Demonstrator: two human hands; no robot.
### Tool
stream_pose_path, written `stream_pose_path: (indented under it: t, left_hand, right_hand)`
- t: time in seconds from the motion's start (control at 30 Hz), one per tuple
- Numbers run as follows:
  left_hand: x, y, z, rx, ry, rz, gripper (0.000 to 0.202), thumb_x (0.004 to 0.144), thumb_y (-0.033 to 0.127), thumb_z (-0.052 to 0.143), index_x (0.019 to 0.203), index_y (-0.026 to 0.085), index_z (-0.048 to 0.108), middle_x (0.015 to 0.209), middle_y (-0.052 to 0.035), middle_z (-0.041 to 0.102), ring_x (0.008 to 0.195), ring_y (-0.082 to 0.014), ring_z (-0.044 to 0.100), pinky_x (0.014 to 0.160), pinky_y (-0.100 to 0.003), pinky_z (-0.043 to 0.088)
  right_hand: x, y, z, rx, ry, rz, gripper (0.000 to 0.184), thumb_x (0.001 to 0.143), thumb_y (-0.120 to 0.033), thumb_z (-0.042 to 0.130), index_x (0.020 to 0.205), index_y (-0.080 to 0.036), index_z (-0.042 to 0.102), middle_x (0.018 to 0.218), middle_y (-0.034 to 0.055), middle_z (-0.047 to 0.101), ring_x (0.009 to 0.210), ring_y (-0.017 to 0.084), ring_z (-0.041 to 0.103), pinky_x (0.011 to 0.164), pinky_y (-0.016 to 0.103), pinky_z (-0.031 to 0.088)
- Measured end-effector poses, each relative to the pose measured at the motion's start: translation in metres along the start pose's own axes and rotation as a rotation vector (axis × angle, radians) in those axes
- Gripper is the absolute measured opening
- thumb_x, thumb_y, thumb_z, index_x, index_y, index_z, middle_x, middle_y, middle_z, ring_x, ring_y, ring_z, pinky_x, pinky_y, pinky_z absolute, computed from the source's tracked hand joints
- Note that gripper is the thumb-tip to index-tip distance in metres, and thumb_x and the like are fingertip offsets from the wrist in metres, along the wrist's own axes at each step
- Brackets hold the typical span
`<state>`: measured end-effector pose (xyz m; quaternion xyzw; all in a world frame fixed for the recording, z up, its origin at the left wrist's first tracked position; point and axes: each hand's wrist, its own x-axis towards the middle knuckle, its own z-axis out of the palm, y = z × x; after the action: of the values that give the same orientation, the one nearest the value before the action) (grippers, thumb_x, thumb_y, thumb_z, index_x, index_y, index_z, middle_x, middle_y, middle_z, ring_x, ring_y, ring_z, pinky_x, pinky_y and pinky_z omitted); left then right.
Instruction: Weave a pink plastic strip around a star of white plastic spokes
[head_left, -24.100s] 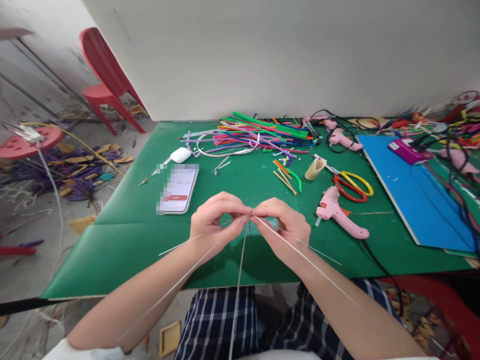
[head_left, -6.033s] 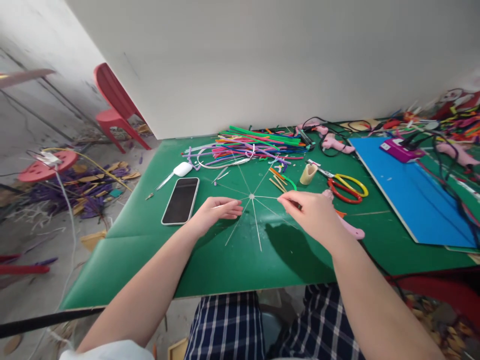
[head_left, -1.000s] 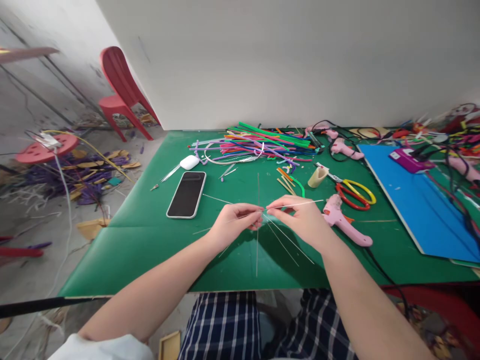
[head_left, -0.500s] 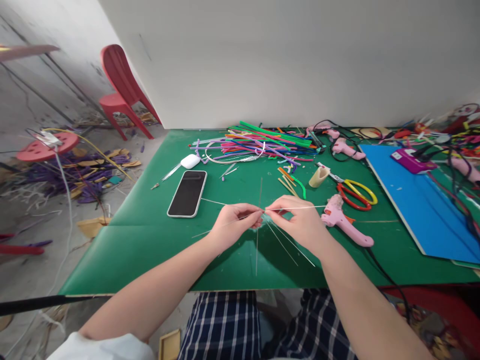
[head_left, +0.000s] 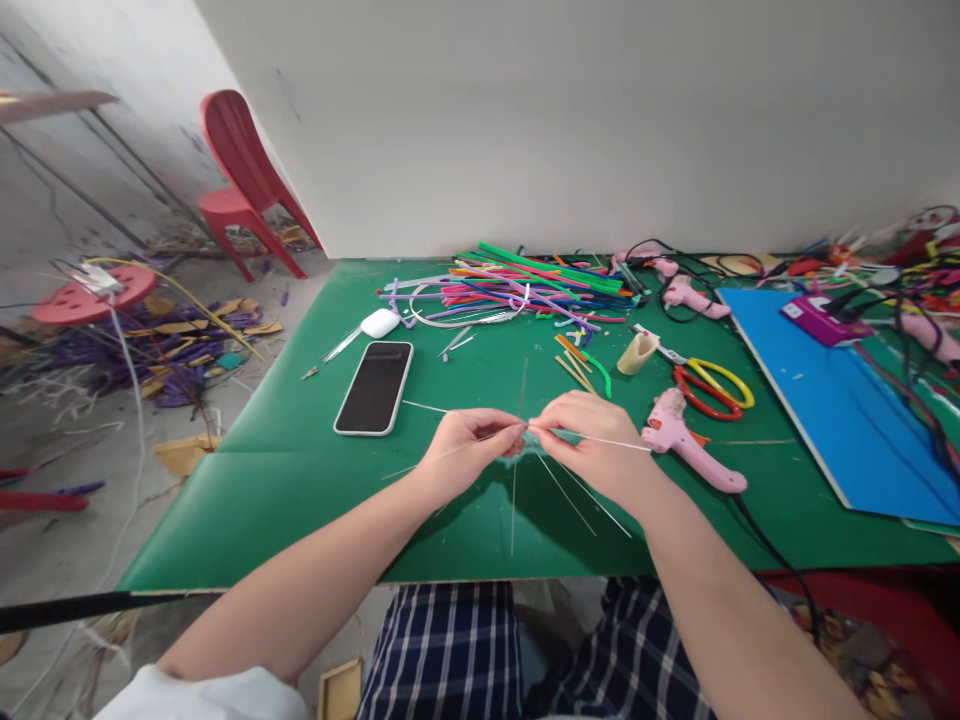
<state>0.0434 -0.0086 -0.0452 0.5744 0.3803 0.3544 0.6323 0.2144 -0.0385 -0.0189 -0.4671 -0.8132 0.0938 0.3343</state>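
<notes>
Wires, thin and white, fan out over the middle of the worktop.
The left hand has its grip clamped on them near their crossing (mostly hidden), presumably to steady it; the right hand has its grip pinched on one strand pointing just past three o'clock, perhaps for finer control. From the crossing, the phone lies between nine and ten, the glue gun at three, coloured stems at twelve, probably leaving the hands room.

Craft workshop, green surface, coloured strips at twelve o'clock, glue gun at three, floor scraps at nine
</notes>
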Motion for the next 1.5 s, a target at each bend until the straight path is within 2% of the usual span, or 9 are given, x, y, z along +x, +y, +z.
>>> stream_pose_path:
  t: [0.43,0.67,0.8,0.87,1.03,1.37,1.5]
  left_hand:
    - [0.000,-0.002,-0.001,0.015,-0.014,0.015,0.021,0.070,0.033,0.065,0.075,0.013,0.068,0.063,-0.0024,0.064,0.059,-0.0118,0.057,0.061,-0.024,0.048]
    - [0.003,-0.004,0.001,-0.029,0.010,-0.076,0.025,0.067,0.036,0.067,0.079,0.013,0.067,0.064,-0.0024,0.065,0.061,-0.0137,0.061,0.061,-0.025,0.051]
    - [0.003,-0.005,0.002,-0.051,-0.034,-0.161,0.031,0.065,0.036,0.069,0.084,0.011,0.068,0.066,-0.0046,0.066,0.063,-0.0139,0.062,0.063,-0.026,0.052]
    - [0.003,-0.006,0.003,-0.071,-0.051,-0.191,0.030,0.065,0.035,0.070,0.083,0.011,0.068,0.065,-0.0045,0.067,0.061,-0.0127,0.062,0.062,-0.025,0.052]
    - [0.003,-0.006,0.004,-0.088,-0.064,-0.210,0.025,0.064,0.032,0.071,0.079,0.012,0.069,0.061,-0.0022,0.066,0.057,-0.0102,0.061,0.060,-0.022,0.051]
    - [0.003,-0.005,0.004,-0.042,-0.116,-0.229,0.017,0.069,0.028,0.067,0.077,0.013,0.070,0.064,-0.0027,0.066,0.057,-0.0097,0.061,0.057,-0.020,0.051]
    - [0.002,-0.002,0.000,-0.026,-0.169,-0.254,0.026,0.071,0.027,0.065,0.094,0.014,0.068,0.070,-0.0041,0.068,0.061,-0.0109,0.063,0.060,-0.022,0.053]
  right_hand:
    - [-0.002,0.000,0.001,-0.031,-0.008,-0.053,0.013,0.082,-0.017,0.052,0.076,-0.018,0.063,0.074,0.0022,0.065,0.072,0.014,0.056,0.068,0.027,0.043]
    - [-0.001,0.008,-0.009,0.066,-0.109,0.107,0.011,0.082,-0.019,0.054,0.084,-0.022,0.065,0.083,0.0013,0.066,0.080,0.015,0.058,0.070,0.028,0.045]
    - [0.000,0.014,-0.014,0.164,-0.052,0.226,0.014,0.083,-0.019,0.052,0.087,-0.022,0.065,0.086,0.0010,0.066,0.080,0.013,0.060,0.066,0.024,0.046]
    - [0.000,0.014,-0.013,0.213,-0.064,0.244,0.012,0.082,-0.019,0.054,0.086,-0.022,0.065,0.086,0.0005,0.066,0.079,0.013,0.060,0.066,0.023,0.046]
    - [0.002,0.008,-0.009,0.260,-0.169,0.223,0.009,0.081,-0.019,0.056,0.080,-0.021,0.066,0.081,-0.0002,0.065,0.077,0.012,0.059,0.065,0.023,0.045]
    - [0.001,0.009,-0.003,0.227,-0.172,0.175,0.008,0.080,-0.019,0.057,0.077,-0.020,0.064,0.079,0.0002,0.065,0.076,0.013,0.058,0.068,0.025,0.045]
    - [0.001,0.010,-0.005,0.238,-0.188,0.202,0.008,0.080,-0.021,0.056,0.077,-0.021,0.064,0.078,-0.0002,0.065,0.074,0.013,0.058,0.064,0.024,0.044]
